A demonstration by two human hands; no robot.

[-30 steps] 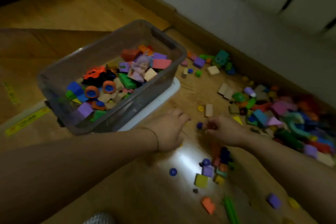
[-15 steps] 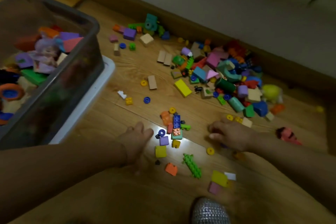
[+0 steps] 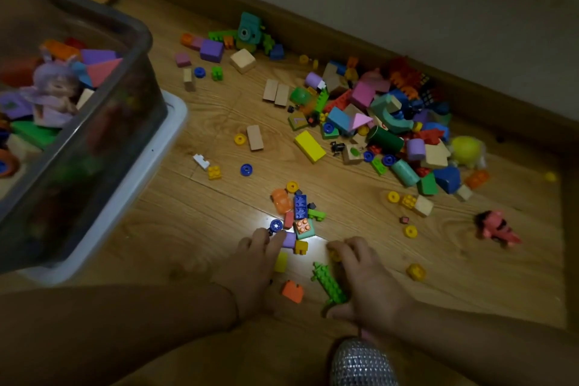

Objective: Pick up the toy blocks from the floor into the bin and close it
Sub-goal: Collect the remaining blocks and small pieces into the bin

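Note:
The grey see-through bin (image 3: 142, 41) stands at the left, partly filled with blocks and a doll, on top of its white lid (image 3: 175, 113). A small cluster of bricks (image 3: 299, 213) lies on the wood floor just ahead of both hands. My left hand (image 3: 250, 269) lies flat, its fingertips touching a purple block (image 3: 289, 239) and a blue wheel (image 3: 275, 225). My right hand (image 3: 369, 282) has its fingers curled over a small yellow piece (image 3: 335, 255), beside a long green brick (image 3: 330, 285). An orange brick (image 3: 293, 291) lies between the hands.
A large heap of blocks (image 3: 391, 122) is spread along the baseboard (image 3: 344, 37) at the right. Loose wooden blocks (image 3: 254, 137), wheels and a pink toy figure (image 3: 498, 229) are scattered about. A silver glittery object (image 3: 360, 363) is at the bottom edge.
The view swung right, away from the bin. My right hand moved left onto the yellow piece by the green brick. My left hand reached forward to the purple block.

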